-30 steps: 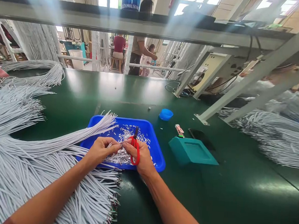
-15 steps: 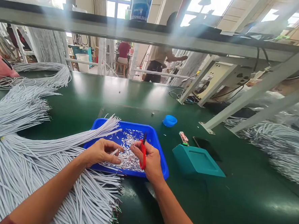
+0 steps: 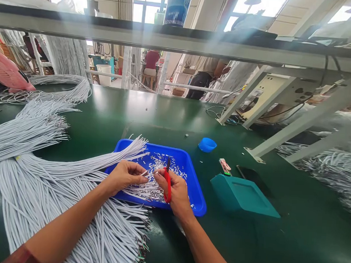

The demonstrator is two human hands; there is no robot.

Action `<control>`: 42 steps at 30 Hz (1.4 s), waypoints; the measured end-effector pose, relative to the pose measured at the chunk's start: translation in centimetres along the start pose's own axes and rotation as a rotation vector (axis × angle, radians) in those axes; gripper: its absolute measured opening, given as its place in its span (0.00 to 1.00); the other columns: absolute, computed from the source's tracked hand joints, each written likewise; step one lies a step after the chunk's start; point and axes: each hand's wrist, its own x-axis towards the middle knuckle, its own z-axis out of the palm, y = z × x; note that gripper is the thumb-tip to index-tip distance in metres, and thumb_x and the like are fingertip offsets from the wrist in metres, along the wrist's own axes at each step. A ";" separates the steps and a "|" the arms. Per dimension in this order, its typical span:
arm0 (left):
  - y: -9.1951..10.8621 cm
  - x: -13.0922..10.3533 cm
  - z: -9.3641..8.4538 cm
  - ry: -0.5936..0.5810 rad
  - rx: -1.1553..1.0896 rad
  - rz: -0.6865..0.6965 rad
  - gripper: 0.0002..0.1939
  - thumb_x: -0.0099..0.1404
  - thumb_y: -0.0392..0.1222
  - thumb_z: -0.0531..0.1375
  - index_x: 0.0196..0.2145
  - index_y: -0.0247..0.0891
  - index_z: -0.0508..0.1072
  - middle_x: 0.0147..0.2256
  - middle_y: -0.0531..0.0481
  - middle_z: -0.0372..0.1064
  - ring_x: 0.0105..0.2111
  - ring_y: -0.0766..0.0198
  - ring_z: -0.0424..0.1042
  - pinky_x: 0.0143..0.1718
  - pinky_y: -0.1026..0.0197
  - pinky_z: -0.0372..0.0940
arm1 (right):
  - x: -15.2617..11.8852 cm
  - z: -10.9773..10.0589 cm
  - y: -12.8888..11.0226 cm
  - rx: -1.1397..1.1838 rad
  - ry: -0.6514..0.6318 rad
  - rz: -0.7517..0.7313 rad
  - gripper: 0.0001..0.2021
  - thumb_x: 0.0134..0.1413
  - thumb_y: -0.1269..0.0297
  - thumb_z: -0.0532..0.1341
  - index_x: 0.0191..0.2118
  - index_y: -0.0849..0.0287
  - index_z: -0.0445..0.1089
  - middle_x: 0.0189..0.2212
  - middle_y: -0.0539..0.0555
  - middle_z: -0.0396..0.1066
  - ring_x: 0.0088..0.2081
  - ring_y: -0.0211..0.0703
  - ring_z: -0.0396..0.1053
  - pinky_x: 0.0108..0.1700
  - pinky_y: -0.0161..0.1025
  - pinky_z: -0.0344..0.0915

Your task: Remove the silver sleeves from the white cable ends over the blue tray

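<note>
Over the blue tray (image 3: 199, 202), my left hand (image 3: 126, 176) pinches a white cable (image 3: 144, 173) between thumb and fingers, its end pointing right. My right hand (image 3: 176, 191) is closed around small red-handled scissors (image 3: 167, 186), their dark blades pointing up. The thumb and index fingertips of that hand meet close to the cable end; whether they hold a small piece is too fine to tell. Small shiny metal pieces (image 3: 177, 169) lie scattered in the tray. A bundle of white cables (image 3: 81, 165) reaches over its left rim, with more cables (image 3: 98, 230) beneath my left forearm.
Right of the tray are a small blue cup (image 3: 207, 144), a teal bin (image 3: 245, 195) and a dark phone-like slab (image 3: 252, 178). Metal shelf legs (image 3: 282, 142) stand on the green table. More cables (image 3: 319, 164) lie at far right, a pink device (image 3: 9, 73) at left. People work beyond.
The view has shifted, so the table things appear slightly further right. My left fingers have closed together on the cable, and the two hands' fingertips are nearer each other.
</note>
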 end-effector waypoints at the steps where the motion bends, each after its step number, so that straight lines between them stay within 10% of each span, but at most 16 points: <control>1: 0.1 0.0 0.0 0.026 -0.003 0.035 0.15 0.45 0.43 0.69 0.29 0.31 0.75 0.23 0.52 0.68 0.22 0.71 0.63 0.26 0.67 0.58 | 0.1 -0.1 0.1 -0.023 -0.039 0.002 0.14 0.51 0.53 0.59 0.34 0.59 0.71 0.27 0.50 0.69 0.27 0.38 0.64 0.28 0.33 0.58; 15: 0.7 -0.3 0.2 0.100 -0.058 0.084 0.19 0.49 0.49 0.66 0.34 0.31 0.74 0.19 0.56 0.57 0.19 0.74 0.50 0.20 0.68 0.45 | 0.2 -0.5 0.1 -0.502 -0.195 -0.107 0.21 0.54 0.51 0.55 0.18 0.60 0.60 0.19 0.48 0.61 0.23 0.35 0.56 0.25 0.34 0.46; 29: 0.4 -0.4 0.8 0.281 0.381 0.293 0.11 0.54 0.45 0.62 0.31 0.33 0.76 0.25 0.50 0.68 0.24 0.68 0.60 0.26 0.66 0.54 | 0.0 -0.2 0.5 -0.573 -0.139 -0.066 0.24 0.54 0.49 0.53 0.17 0.60 0.49 0.16 0.47 0.55 0.21 0.34 0.51 0.25 0.35 0.41; 42: 0.1 -0.2 0.1 -0.016 -0.012 0.067 0.17 0.55 0.51 0.62 0.27 0.31 0.72 0.21 0.53 0.62 0.20 0.73 0.57 0.23 0.69 0.51 | 0.5 -0.8 0.5 -0.510 -0.167 -0.156 0.15 0.50 0.51 0.58 0.26 0.59 0.68 0.28 0.53 0.68 0.32 0.43 0.64 0.33 0.36 0.58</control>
